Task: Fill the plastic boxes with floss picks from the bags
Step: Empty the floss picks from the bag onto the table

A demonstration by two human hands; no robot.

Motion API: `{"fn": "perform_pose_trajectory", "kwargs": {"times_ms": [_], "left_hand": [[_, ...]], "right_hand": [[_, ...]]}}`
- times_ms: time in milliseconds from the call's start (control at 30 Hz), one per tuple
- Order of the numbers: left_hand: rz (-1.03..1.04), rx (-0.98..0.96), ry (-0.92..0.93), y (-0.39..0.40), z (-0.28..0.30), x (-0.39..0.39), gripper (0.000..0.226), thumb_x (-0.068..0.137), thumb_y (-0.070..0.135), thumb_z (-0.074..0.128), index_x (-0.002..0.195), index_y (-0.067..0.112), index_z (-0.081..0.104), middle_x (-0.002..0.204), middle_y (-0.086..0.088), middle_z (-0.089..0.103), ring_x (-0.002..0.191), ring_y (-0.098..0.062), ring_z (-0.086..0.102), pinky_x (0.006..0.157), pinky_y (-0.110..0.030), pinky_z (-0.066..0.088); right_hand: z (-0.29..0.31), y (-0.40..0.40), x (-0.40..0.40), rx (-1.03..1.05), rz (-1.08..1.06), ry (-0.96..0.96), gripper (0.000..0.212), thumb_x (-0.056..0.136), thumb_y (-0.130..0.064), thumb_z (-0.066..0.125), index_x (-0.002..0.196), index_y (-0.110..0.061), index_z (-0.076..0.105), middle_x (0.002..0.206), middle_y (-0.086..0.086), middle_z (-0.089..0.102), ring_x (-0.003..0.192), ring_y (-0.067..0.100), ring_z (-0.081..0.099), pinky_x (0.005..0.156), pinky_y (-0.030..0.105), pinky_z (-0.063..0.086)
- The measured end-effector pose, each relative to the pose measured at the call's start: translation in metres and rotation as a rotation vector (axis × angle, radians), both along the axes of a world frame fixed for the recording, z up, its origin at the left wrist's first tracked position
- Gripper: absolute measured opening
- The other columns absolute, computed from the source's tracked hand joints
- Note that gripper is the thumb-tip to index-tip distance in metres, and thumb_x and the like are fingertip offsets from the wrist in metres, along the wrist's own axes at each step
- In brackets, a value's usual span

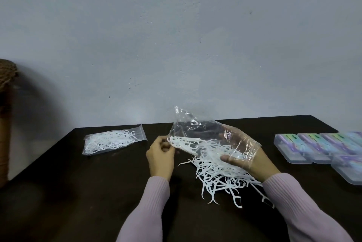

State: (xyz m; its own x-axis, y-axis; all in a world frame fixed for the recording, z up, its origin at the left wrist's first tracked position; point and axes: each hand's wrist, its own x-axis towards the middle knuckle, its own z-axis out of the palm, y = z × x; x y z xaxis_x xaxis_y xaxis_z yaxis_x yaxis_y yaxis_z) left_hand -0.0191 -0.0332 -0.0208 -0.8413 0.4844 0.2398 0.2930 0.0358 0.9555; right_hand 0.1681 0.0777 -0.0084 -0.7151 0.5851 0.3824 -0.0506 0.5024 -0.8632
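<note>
We look down on a dark table [82, 192] set against a pale grey wall [176, 35], with a brown wrapped post [4, 124] at the far left edge. Over the middle of the table we hold a clear zip bag [197, 134], tipped with its mouth toward us. Our right hand [252, 159] sits inside that mouth, fingers spread loosely against the film and thumb pressing it from below, so the plastic veils most of the hand. White floss picks [217, 175] spill from the bag into a loose heap on the table just beneath. Our left hand [160, 155] pinches the bag's far corner with curled fingers. To the right, well apart, lie several clear plastic boxes [313, 147] with coloured labels, side by side. At the left rear lies a second, sealed bag of picks [111, 141].
</note>
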Motion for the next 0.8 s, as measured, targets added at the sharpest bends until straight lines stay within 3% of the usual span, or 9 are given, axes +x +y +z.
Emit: {"fn": "perform_pose_trajectory", "kwargs": {"times_ms": [100,200,333,467,533,633,800], "left_hand": [[-0.200,0.198,-0.339,0.001,0.003,-0.001,0.022,0.089,-0.007,0.052,0.090,0.010,0.064,0.091,-0.005,0.070,0.083,-0.012,0.065,0.066,-0.017,0.053],[-0.312,0.316,-0.502,-0.002,0.008,0.000,0.023,0.090,-0.005,0.044,0.089,0.006,0.064,0.091,-0.006,0.070,0.090,-0.016,0.063,0.076,-0.025,0.053],[-0.360,0.433,-0.565,-0.006,0.013,0.001,0.020,0.093,0.010,0.047,0.087,0.009,0.067,0.092,-0.008,0.072,0.092,-0.019,0.065,0.087,-0.033,0.051],[-0.395,0.480,-0.594,-0.005,0.013,-0.001,0.014,0.088,0.019,0.056,0.089,0.013,0.068,0.089,-0.003,0.074,0.087,-0.014,0.069,0.085,-0.031,0.051],[-0.410,0.493,-0.601,-0.006,0.013,-0.002,0.022,0.079,0.025,0.060,0.096,0.013,0.068,0.096,-0.005,0.073,0.092,-0.014,0.068,0.085,-0.030,0.051],[-0.364,0.484,-0.576,-0.005,0.011,-0.003,0.032,0.073,0.021,0.065,0.104,0.012,0.067,0.104,-0.005,0.071,0.094,-0.013,0.066,0.089,-0.028,0.050],[-0.317,0.487,-0.595,-0.005,0.009,-0.006,0.021,0.080,0.009,0.063,0.098,0.018,0.067,0.087,0.005,0.071,0.089,-0.008,0.063,0.089,-0.025,0.046]], "right_hand": [[-0.001,0.002,-0.001,0.003,-0.023,-0.012,0.070,0.060,-0.034,0.080,0.119,-0.048,0.045,0.111,-0.028,0.060,0.107,-0.012,0.053,0.081,0.008,0.042],[-0.001,0.002,-0.001,-0.001,-0.033,-0.024,0.071,0.060,-0.033,0.076,0.120,-0.049,0.042,0.113,-0.024,0.057,0.105,-0.016,0.052,0.080,0.007,0.043],[-0.001,0.001,-0.001,-0.017,-0.029,-0.020,0.071,0.061,-0.027,0.076,0.118,-0.047,0.040,0.113,-0.023,0.053,0.097,-0.021,0.053,0.076,0.001,0.044],[-0.002,0.002,-0.002,-0.020,-0.035,-0.026,0.072,0.067,-0.021,0.075,0.124,-0.043,0.036,0.113,-0.026,0.047,0.095,-0.019,0.050,0.070,-0.002,0.042],[-0.002,0.001,-0.001,-0.028,-0.037,-0.029,0.071,0.069,-0.017,0.075,0.120,-0.047,0.036,0.112,-0.027,0.047,0.095,-0.019,0.049,0.070,0.000,0.042],[-0.003,0.000,0.000,-0.042,-0.032,-0.033,0.070,0.061,-0.026,0.077,0.115,-0.049,0.039,0.113,-0.024,0.052,0.098,-0.015,0.053,0.079,0.007,0.046],[-0.007,0.002,-0.002,0.035,-0.041,-0.108,0.079,0.054,-0.049,0.083,0.119,-0.054,0.039,0.115,-0.017,0.059,0.106,-0.011,0.054,0.081,0.005,0.042]]}}
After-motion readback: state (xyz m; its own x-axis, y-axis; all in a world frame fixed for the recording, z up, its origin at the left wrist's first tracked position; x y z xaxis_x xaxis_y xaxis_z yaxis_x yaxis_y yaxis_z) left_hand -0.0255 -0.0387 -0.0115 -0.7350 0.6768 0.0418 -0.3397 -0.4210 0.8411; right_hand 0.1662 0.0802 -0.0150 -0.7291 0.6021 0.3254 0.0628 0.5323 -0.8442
